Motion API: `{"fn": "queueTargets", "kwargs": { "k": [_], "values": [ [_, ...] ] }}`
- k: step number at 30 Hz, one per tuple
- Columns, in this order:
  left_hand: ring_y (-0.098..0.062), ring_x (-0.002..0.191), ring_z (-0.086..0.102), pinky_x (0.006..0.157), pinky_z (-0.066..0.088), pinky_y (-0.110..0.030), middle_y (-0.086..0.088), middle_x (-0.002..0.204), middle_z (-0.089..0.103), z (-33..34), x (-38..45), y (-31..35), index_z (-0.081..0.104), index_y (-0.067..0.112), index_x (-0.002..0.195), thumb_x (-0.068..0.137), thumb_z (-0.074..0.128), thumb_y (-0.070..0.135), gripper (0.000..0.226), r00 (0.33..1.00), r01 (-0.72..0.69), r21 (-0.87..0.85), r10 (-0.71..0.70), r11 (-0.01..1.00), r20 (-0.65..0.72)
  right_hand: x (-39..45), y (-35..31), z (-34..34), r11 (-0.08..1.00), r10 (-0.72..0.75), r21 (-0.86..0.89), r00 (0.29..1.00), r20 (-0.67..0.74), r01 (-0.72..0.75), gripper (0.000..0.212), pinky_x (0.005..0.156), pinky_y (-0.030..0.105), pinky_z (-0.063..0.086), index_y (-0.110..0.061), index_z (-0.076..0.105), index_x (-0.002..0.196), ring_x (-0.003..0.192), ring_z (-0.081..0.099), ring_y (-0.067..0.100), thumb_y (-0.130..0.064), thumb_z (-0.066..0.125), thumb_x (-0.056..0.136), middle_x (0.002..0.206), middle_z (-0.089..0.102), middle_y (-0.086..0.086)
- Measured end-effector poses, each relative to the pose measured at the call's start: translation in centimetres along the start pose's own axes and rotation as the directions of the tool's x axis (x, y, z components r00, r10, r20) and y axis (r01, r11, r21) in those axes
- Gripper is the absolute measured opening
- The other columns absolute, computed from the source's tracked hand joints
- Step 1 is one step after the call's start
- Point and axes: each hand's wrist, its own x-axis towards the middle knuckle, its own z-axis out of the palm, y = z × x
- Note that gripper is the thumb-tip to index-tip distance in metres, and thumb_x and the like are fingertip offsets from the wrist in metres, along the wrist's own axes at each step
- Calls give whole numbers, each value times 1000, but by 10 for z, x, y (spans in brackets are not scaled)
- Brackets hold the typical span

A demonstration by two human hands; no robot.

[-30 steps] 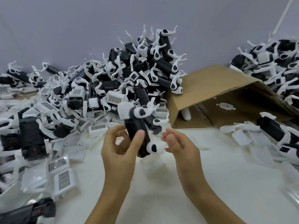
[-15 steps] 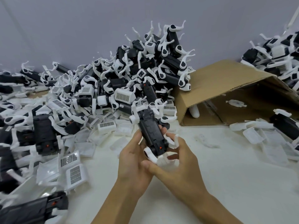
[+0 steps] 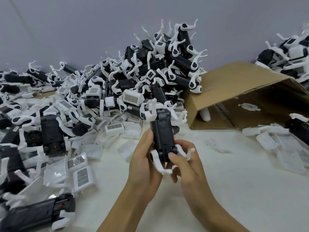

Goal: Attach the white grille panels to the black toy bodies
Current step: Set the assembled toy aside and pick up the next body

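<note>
Toy body (image 3: 163, 134) is held upright above the tabletop (image 3: 234, 190), between both hands. Left hand (image 3: 142, 158) wraps its side; right hand (image 3: 185, 159) pinches the lower end, thumb pressing there. Keep both grips firm. Select a grille panel (image 3: 82, 177) from the loose parts at left, align it squarely, then press evenly.

Both forearms reach forward and converge, the left hand (image 3: 143, 158) curled round the left side of a black toy body (image 3: 163, 136) held upright, the right hand (image 3: 187, 159) gripping its lower end, fingers (image 3: 173, 156) bent across the front.
</note>
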Motion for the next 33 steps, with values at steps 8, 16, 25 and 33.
{"fn": "queueTargets", "kwargs": {
  "k": [8,16,25,33],
  "values": [
    [-24,59,62,41,39,-27,-13,88,70,3,-2,-5,60,2,128,101,43,48,56,1000,18,61,-18,998,3,2,-3,-4,995,70,67,998,-7,-69,36,52,25,48,-19,53,110,62,59,20,-27,55,74,80,71,12],
    [-29,79,62,40,44,-30,-15,108,67,6,-3,-3,70,8,123,100,41,45,53,996,57,-49,-61,997,-67,2,-2,-3,997,33,64,999,11,-34,35,54,29,48,-19,55,110,57,53,16,-23,61,77,78,69,11],
    [-19,71,65,49,43,-30,-6,92,72,9,-5,-8,78,17,110,94,45,52,50,997,83,-28,-83,996,-2,0,-7,-5,991,22,136,1000,-18,-19,34,48,29,43,-12,52,107,62,49,25,-21,61,76,79,53,31],
    [-21,64,60,44,35,-28,-8,86,71,7,-4,-7,78,15,108,93,45,53,53,995,94,-1,-94,996,-13,5,-1,-8,991,62,118,998,7,-62,35,49,28,45,-14,49,104,60,51,24,-22,60,72,74,67,11]
  ]
}}
